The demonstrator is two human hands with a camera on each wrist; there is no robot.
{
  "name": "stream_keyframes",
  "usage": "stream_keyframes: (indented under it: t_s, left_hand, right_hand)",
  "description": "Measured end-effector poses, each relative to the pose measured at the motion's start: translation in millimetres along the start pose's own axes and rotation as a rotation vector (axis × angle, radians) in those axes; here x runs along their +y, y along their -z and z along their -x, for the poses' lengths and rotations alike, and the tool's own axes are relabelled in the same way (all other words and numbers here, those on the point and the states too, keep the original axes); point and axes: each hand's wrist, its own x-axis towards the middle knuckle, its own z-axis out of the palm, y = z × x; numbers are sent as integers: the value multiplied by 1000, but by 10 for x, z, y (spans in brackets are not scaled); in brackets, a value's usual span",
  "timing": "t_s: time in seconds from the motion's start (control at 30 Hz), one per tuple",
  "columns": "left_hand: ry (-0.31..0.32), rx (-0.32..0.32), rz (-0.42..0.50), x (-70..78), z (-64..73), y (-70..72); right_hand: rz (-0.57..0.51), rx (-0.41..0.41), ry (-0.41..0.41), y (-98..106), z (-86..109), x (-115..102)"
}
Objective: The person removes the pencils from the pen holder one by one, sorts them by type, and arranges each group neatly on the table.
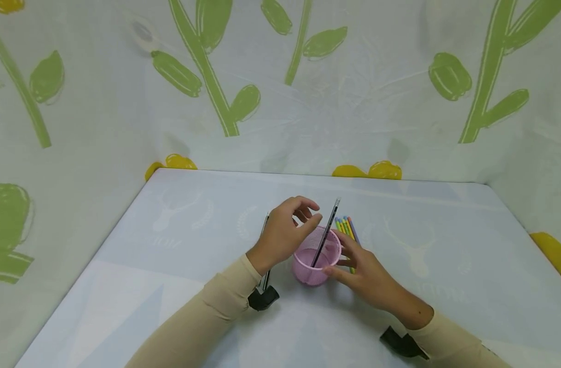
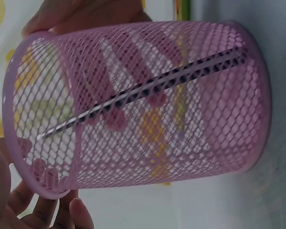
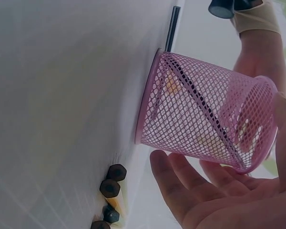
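A pink mesh pen holder [image 1: 310, 276] stands upright on the table. One dark patterned pencil [image 1: 326, 232] leans inside it, its silvery end sticking out above the rim. My right hand [image 1: 365, 273] holds the pen holder from the right, thumb at the near rim and fingers around the far side. Over the left part of the rim hovers my left hand [image 1: 287, 227], its fingers loosely bent with nothing between them. In the left wrist view the pencil [image 2: 152, 88] shows through the mesh wall. Beneath my left wrist another dark pencil [image 1: 267, 281] lies on the table, partly hidden.
Several coloured pencils [image 1: 346, 225] lie side by side just right of the pen holder, partly behind my right hand; dark hexagonal pencil ends [image 3: 109, 188] show in the right wrist view. Pale printed tabletop [image 1: 170, 317] surrounds everything, with a leaf-patterned curtain [image 1: 363, 112] behind.
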Motion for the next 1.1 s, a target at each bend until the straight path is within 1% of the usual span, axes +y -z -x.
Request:
stream_keyframes:
  t_s: [0.13,0.4,0.67,0.8,0.93,1.1]
  left_hand:
    - [11,-17,-24,-27,23,-58]
    - [8,-38,-20,-48,31,-114]
    - [69,-79,-18,-38,41,-128]
    - [81,-92,-24,-39,30,-125]
    - [90,-99,-37,-38,17,-118]
    - [115,-116,-31,-27,10,-111]
  right_hand:
    - [-5,0,-2,-1,-1,-5]
    - [7,-7,-23,16,-5,-31]
    - [9,-15,-20,17,-9,-37]
    - [15,-11,-6,20,-7,-45]
    - [18,-11,-13,20,-12,-44]
    - [8,-3,-17,7,-6,-26]
